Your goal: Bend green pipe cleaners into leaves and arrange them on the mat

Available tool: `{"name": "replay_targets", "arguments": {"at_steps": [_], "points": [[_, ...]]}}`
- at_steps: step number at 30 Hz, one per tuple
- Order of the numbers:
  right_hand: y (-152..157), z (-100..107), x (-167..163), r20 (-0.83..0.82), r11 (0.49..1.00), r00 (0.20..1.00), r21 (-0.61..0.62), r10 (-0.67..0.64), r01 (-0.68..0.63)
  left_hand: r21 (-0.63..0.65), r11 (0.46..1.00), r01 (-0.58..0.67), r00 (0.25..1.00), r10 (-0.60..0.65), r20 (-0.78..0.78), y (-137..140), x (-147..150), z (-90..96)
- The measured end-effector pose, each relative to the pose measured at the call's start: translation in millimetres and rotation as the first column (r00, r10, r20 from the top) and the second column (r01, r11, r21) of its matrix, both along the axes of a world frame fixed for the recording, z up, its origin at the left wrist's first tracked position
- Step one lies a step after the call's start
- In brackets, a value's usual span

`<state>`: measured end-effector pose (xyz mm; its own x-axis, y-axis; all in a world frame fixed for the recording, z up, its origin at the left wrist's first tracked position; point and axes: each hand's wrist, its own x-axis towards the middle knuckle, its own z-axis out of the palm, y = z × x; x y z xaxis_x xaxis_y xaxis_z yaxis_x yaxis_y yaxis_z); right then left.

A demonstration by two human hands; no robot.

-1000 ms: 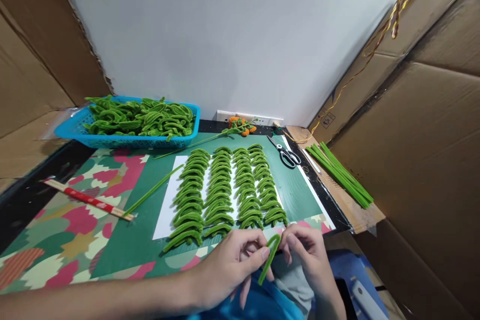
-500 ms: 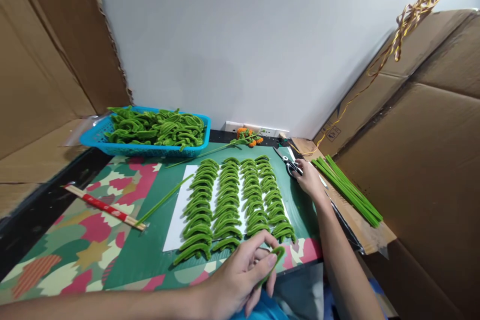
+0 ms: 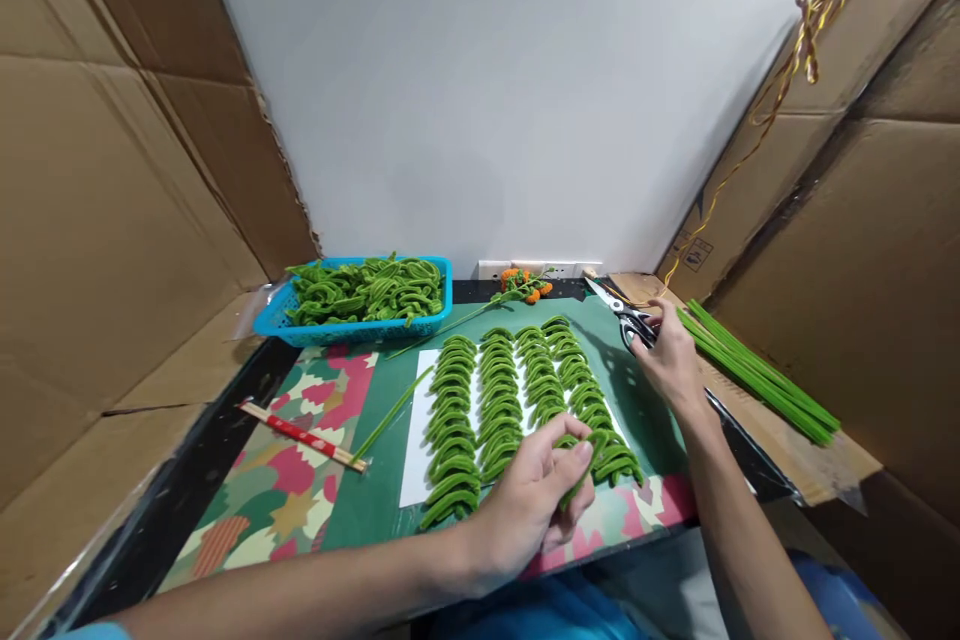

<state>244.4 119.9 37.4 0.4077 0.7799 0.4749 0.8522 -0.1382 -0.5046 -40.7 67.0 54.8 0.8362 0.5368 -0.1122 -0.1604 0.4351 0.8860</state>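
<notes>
Pinching strip [image 3: 572, 493] between thumb and fingers of left hand [image 3: 536, 500], at near end of rows [image 3: 500, 400]. Gripping scissors [image 3: 622, 312] by handles in right hand [image 3: 673, 360], well apart from strip, pointing toward wall [image 3: 450, 70]. Judged at tool pick-up step; probably calls next for bringing scissors to strip.

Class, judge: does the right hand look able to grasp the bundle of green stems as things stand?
Probably not while the right hand holds the scissors, though the bundle of green stems lies nearby with nothing visibly between.
</notes>
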Motion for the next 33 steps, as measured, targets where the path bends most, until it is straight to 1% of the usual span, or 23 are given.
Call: {"name": "replay_targets", "arguments": {"at_steps": [1,2,4,6,9,12,15,18,25,29,33], "points": [[-10,1,-5,-0.065,0.993,0.997,0.112,0.04,-0.032,0.007,1.0,-0.015,1.0,0.015,0.014,5,0,3.9],[-21,1,-12,-0.118,0.979,0.991,0.197,0.07,-0.046,0.012,1.0,-0.025,1.0,0.025,0.019,9,0,7.5],[-47,-3,-29,-0.166,0.952,0.982,0.304,0.09,-0.036,0.019,0.999,-0.042,0.999,0.042,0.011,18,-2,14.3],[-76,-9,-49,-0.192,0.935,0.978,0.355,0.082,-0.008,0.008,0.998,-0.058,0.998,0.058,0.001,26,-4,21.7],[-112,-20,-75,-0.165,0.923,0.98,0.383,0.111,-0.04,-0.043,0.994,-0.103,0.995,0.103,0.002,36,-6,33.6],[-134,-27,-90,-0.111,0.904,0.985,0.421,0.134,-0.076,-0.074,0.988,-0.136,0.991,0.136,-0.002,45,-6,43.2],[-142,-28,-98,-0.03,0.907,0.987,0.401,0.155,-0.13,-0.093,0.987,-0.133,0.991,0.133,-0.001,50,-5,47.3],[-143,-27,-104,0.021,0.913,0.987,0.378,0.157,-0.154,-0.088,0.989,-0.118,0.993,0.117,-0.02,51,-6,46.3],[-143,-29,-111,0.098,0.892,0.98,0.407,0.171,-0.196,-0.075,0.987,-0.139,0.988,0.133,-0.084,46,-6,42.5],[-142,-30,-113,0.142,0.875,0.971,0.424,0.193,-0.236,-0.019,0.992,-0.126,0.988,0.124,-0.095,47,-6,41.7],[-141,-30,-118,0.155,0.853,0.967,0.456,0.204,-0.254,0.054,0.997,-0.051,0.993,0.056,-0.101,45,-8,35.5]]}}
